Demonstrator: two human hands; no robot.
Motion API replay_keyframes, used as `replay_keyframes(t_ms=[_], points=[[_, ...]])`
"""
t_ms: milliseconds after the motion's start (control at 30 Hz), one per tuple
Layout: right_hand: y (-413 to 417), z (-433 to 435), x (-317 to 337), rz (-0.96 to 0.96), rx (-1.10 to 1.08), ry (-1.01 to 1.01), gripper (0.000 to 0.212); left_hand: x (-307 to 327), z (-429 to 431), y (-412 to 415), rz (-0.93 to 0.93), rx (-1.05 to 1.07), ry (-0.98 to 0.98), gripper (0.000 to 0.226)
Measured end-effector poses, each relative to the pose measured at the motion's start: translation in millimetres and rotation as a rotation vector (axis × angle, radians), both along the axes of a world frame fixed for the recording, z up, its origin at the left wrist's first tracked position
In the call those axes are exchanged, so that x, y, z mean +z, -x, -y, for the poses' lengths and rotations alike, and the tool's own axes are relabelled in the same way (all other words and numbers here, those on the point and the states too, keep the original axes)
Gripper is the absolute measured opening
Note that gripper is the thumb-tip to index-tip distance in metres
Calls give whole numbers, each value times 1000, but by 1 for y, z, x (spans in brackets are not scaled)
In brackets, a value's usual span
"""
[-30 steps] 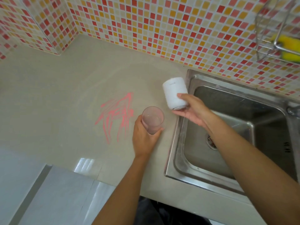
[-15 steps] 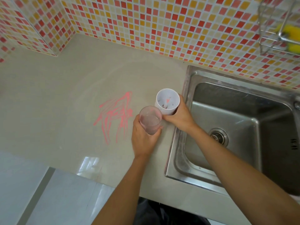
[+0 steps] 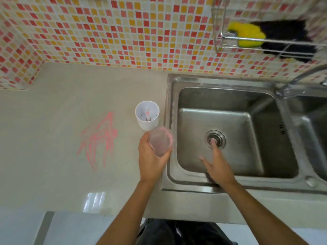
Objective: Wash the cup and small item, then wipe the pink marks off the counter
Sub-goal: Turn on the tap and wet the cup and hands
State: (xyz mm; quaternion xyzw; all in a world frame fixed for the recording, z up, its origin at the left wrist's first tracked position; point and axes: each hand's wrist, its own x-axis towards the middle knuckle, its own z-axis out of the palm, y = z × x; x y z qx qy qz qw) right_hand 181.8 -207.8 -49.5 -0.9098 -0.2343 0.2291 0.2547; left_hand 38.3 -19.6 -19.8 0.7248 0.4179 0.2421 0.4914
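Left hand (image 3: 150,156): wrapped round the cup (image 3: 160,140), fingers and thumb on its wall, mouth turned up.
Cup: clear with a pink tinge, held above the desk (image 3: 53,103) edge, just beside the sink (image 3: 170,103) rim and close in front of the pot (image 3: 147,124).
Right hand (image 3: 219,167): spread wide with straight fingers, holding nothing, over the basin with a fingertip near the drain.
Pot: white and upright on the desk by the sink rim, with a small pink-tipped piece inside.
Marks (image 3: 99,140): pink streaks lay on the desk left of the pot, so the wiping was plainly left to do.
Stage: the cup at the rim fitted either a trip to the basin or a return from it, and whether it was wet could not be told.
Care: the smooth wall probably wanted a full, firm wrap. The cup likely needed lifting clear of the pot and the steel rim, not sliding past them.
Tap (image 3: 300,76): no water was seen running.
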Motion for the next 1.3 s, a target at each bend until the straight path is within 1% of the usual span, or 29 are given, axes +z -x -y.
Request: replay_keyframes(t_ms=[67, 133, 267, 367, 433, 500, 567, 633, 767, 933, 1033, 1100, 1133, 1200, 1267, 1300], points=[[-6, 34, -4, 35, -68, 87, 78, 1, 15, -20, -35, -167, -70, 86], [-17, 58, -5, 96, -89, 131, 72, -2, 30, -43, -91, -329, -213, 79], [-43, 93, -10, 142, -32, 386, 69, -19, 56, -85, -254, -567, -505, 60], [-54, 104, -15, 145, -1, 471, 69, -31, 67, -107, -421, -704, -677, 52], [-58, 106, -16, 141, 24, 515, 71, -33, 73, -117, -511, -787, -771, 55], [-63, 107, -17, 112, 55, 564, 73, -33, 78, -125, -596, -870, -816, 63], [-67, 110, -18, 73, 97, 586, 74, -32, 82, -129, -671, -916, -847, 68], [-70, 113, -21, 31, 132, 585, 76, -31, 85, -133, -730, -907, -929, 71], [-75, 115, -23, -43, 170, 571, 78, -26, 93, -143, -906, -914, -1094, 80], [-75, 117, -21, -75, 220, 557, 77, -17, 101, -151, -1013, -914, -1271, 87], [-75, 118, -22, -76, 227, 555, 76, -14, 103, -155, -1041, -907, -1305, 86], [-73, 120, -23, -81, 235, 543, 77, -13, 103, -155, -1045, -875, -1253, 84], [-72, 121, -24, -89, 233, 519, 79, -12, 104, -154, -1041, -848, -1193, 83], [-76, 125, -24, -90, 189, 409, 82, -13, 103, -156, -1008, -762, -1045, 78], [-97, 130, -16, -53, 71, 243, 81, -10, 103, -169, -950, -686, -886, 76], [-114, 135, -10, -11, 5, 162, 80, -7, 106, -178, -911, -677, -803, 79]])
